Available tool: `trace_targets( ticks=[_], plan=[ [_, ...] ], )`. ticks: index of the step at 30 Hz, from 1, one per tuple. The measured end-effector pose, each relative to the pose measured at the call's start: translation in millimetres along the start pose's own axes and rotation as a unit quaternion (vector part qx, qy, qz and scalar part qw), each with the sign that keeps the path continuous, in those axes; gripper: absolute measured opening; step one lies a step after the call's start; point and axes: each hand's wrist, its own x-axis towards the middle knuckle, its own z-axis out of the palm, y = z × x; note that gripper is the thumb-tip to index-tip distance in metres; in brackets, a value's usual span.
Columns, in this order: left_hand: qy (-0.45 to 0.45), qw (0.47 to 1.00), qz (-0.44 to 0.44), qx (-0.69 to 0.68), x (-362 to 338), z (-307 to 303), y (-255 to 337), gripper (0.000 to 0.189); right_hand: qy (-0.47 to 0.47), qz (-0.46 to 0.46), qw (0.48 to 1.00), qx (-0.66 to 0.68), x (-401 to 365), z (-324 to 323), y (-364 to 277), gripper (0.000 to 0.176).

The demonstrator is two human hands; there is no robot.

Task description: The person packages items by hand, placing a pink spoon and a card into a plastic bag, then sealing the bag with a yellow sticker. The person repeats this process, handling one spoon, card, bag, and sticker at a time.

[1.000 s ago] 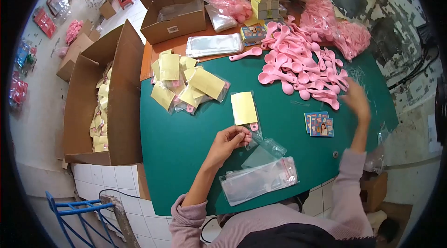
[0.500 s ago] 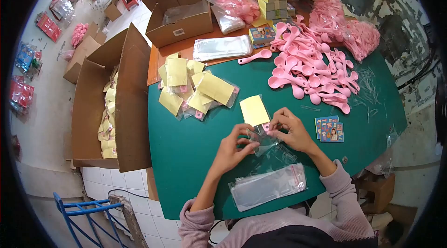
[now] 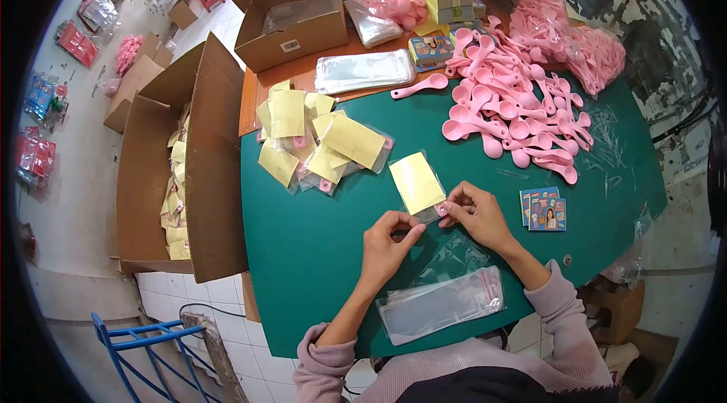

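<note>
On the green table point(image 3: 303, 244), pinching packet point(image 3: 416, 183) with left hand point(image 3: 385, 248) and right hand point(image 3: 483, 220); apparently sealing, next needing even pressing.

Right hand point(image 3: 478, 215) has left the spoons point(image 3: 515, 104); it now meets the packet point(image 3: 418, 182) at its lower edge

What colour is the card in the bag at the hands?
Pale yellow, seen best in the head view.
</note>
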Motion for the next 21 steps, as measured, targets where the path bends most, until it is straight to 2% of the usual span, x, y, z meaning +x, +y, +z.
trace_targets(
  ticks=[2, 5, 7, 11, 18, 21],
  plan=[
    [0.046, 0.998, -0.012, -0.03, 0.5, 4.6, -4.4, 0.014, -0.004, 0.001, 1.0, 0.01, 0.6, -1.1, 1.0, 0.009],
    [0.055, 0.997, -0.042, -0.037, 2.8, 6.9, -3.3, 0.016, -0.006, 0.006, 1.0, 0.011, 1.4, -0.6, 2.1, 0.01],
    [0.071, 0.995, -0.029, -0.058, 2.9, 9.6, -2.5, 0.018, -0.004, 0.032, 0.999, 0.028, 2.0, 1.0, 1.5, 0.011],
    [0.097, 0.991, -0.006, -0.088, 1.8, 11.2, 1.2, 0.018, 0.014, 0.023, 0.999, 0.025, 2.0, 1.9, 2.3, 0.014],
    [0.055, 0.997, -0.012, -0.058, 3.2, 8.5, -4.8, 0.021, 0.015, 0.007, 1.0, -0.022, 0.4, 5.9, -1.5, 0.013],
    [0.06, 0.995, -0.029, -0.072, 2.1, 9.1, 0.3, 0.019, 0.007, 0.003, 1.0, -0.03, -0.2, 6.5, -3.4, 0.022]
  ],
)
